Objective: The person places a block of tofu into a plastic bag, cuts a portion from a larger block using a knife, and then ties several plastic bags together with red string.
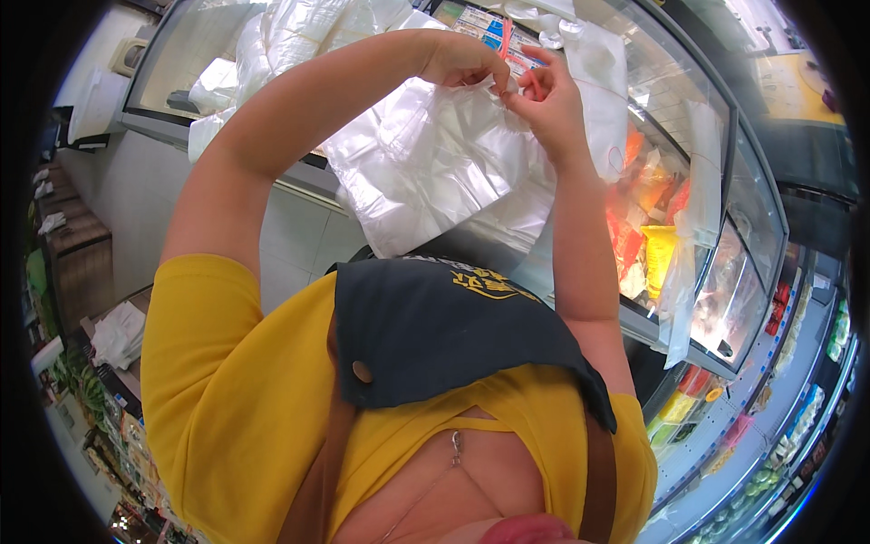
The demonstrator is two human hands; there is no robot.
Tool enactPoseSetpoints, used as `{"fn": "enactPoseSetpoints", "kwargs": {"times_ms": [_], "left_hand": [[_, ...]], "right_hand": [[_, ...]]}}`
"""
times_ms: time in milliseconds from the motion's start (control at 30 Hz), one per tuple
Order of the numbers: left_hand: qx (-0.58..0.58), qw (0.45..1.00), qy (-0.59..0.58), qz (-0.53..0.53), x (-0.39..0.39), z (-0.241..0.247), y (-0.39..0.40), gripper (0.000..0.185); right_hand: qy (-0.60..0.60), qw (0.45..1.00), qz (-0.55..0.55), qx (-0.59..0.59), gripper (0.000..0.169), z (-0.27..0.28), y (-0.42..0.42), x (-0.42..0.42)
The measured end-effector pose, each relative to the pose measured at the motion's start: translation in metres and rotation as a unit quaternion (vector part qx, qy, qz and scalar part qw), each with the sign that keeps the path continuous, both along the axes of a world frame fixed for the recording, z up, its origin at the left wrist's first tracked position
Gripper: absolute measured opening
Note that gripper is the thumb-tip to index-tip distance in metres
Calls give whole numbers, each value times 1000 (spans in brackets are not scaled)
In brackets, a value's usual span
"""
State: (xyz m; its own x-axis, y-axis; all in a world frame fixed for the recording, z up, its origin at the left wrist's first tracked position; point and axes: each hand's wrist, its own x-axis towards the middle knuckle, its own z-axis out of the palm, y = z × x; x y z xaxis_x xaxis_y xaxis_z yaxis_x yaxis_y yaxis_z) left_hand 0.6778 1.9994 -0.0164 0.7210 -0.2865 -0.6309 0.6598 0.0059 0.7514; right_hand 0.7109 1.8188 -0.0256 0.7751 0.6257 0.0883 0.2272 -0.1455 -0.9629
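Note:
A stack of thin clear plastic bags (435,156) hangs in front of my chest, its gathered top edge up at my fingers. My left hand (469,62) is bent inward, its fingers pinching that top edge. Close beside it, my right hand (549,98) pinches the same corner between thumb and finger, the other fingers raised. A pinkish-red tie strip (506,39) runs at the bag corner and passes by the fingers of my right hand. Whether the strip is knotted is hidden by the fingers.
Further bundles of plastic bags (299,30) lie on a glass-topped chest freezer (724,156). Inside it are packaged foods, among them a yellow bag (658,258). Stocked shelves (768,415) stand at the right. A brown slatted stand (81,255) is at the left.

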Motion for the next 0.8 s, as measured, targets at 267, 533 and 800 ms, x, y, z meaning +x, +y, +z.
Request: {"fn": "enactPoseSetpoints", "kwargs": {"times_ms": [267,533,800], "left_hand": [[-23,999,24,-11,6,-10,12,19],[138,985,-92,-56,2,-4,4,26],[312,931,-173,-71,-6,-9,-19,32]], "right_hand": [[-252,965,-35,-70,17,-5,3,-14],[-120,985,-58,-107,8,-15,6,-8],[262,947,-108,154,6,-27,-4,-6]]}}
